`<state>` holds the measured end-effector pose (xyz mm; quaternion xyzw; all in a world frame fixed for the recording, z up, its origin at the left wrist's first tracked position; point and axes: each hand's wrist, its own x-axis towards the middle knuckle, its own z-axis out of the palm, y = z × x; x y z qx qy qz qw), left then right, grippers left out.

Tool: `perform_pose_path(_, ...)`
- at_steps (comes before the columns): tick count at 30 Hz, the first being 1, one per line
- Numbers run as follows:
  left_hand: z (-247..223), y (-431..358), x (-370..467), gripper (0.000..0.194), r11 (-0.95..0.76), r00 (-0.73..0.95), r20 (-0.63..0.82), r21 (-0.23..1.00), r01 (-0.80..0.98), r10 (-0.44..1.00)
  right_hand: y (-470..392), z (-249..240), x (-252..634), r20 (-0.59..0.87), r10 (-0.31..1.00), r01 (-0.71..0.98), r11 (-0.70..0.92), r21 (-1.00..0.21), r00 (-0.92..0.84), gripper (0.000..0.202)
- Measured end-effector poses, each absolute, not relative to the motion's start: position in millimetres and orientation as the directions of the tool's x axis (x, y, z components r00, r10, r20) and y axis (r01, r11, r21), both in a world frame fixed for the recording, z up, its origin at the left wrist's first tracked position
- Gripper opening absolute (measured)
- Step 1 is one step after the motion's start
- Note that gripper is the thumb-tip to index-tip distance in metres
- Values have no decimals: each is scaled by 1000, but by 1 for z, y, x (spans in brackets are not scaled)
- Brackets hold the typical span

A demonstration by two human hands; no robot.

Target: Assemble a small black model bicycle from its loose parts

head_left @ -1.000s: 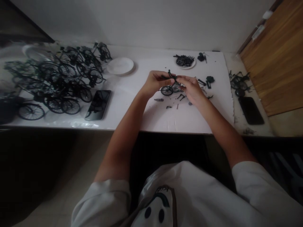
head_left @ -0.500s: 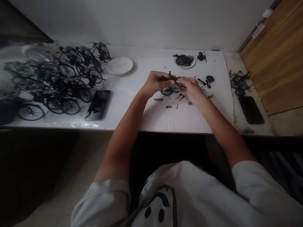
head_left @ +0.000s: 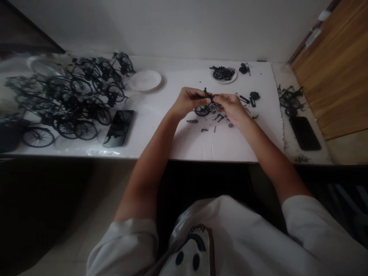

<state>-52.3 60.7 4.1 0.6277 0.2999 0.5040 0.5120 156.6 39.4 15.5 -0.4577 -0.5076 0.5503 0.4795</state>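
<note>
A small dark model bicycle [head_left: 202, 110], with one spoked wheel showing, is held just above the white board [head_left: 184, 147]. My left hand [head_left: 186, 101] pinches its frame from the left, thumb and fingers closed. From the right, my right hand [head_left: 230, 105] has its fingertips closed on the same model, near the middle of the frame. The fingers hide part of the frame and whatever small part may be between them. Loose dark pieces, among them a forked part [head_left: 220, 117] and a flat oval part [head_left: 192, 121], lie below and around the hands.
Several model bicycles [head_left: 83, 84] crowd the left side. Beside them are a white plate [head_left: 146, 80] and a phone [head_left: 119, 128]. A small plate of parts [head_left: 233, 78] stands at the back. At the right lie green pieces [head_left: 254, 96], another bicycle model [head_left: 290, 96] and a black phone [head_left: 305, 133].
The model and the fingertips have shifted very slightly to the left. Both hands keep their hold, and the things on the table are where they were.
</note>
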Motion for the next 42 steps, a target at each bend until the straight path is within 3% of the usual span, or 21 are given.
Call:
perform_pose_path(6, 8, 59, -50, 35, -281, 301, 316, 947, -153, 900, 38, 24, 159, 9, 991, -6, 8, -1000, -137, 41)
perform_pose_path(10, 10, 62, -52, 37, -293, 257, 323, 944, -148, 911, 47, 33, 173, 180, 980, 176, 193, -965, -89, 44)
perform_pose_path(14, 8, 67, -57, 40, -308, 228, 339, 938, -160, 913, 61, 40, 204, 404, 914, 617, 334, -712, -29, 32)
perform_pose_path(18, 7, 69, -58, 40, -311, 219, 341, 937, -160, 914, 66, 39, 233, 378, 924, 820, 254, -512, -51, 16)
perform_pose_path(24, 5, 70, -56, 43, -298, 239, 335, 938, -179, 911, 66, 28, 244, 240, 961, 832, 246, -498, -141, 16)
perform_pose_path(33, 3, 72, -55, 44, -284, 250, 325, 941, -186, 912, 83, 7, 256, 275, 960, 826, 201, -527, -59, 27)
perform_pose_path(39, 0, 73, -54, 44, -284, 249, 326, 939, -191, 912, 79, 5, 236, 212, 975, 892, 158, -424, -72, 26)
perform_pose_path(42, 0, 72, -54, 44, -279, 252, 320, 942, -186, 913, 74, 11, 226, 264, 962, 819, 205, -536, -68, 19)
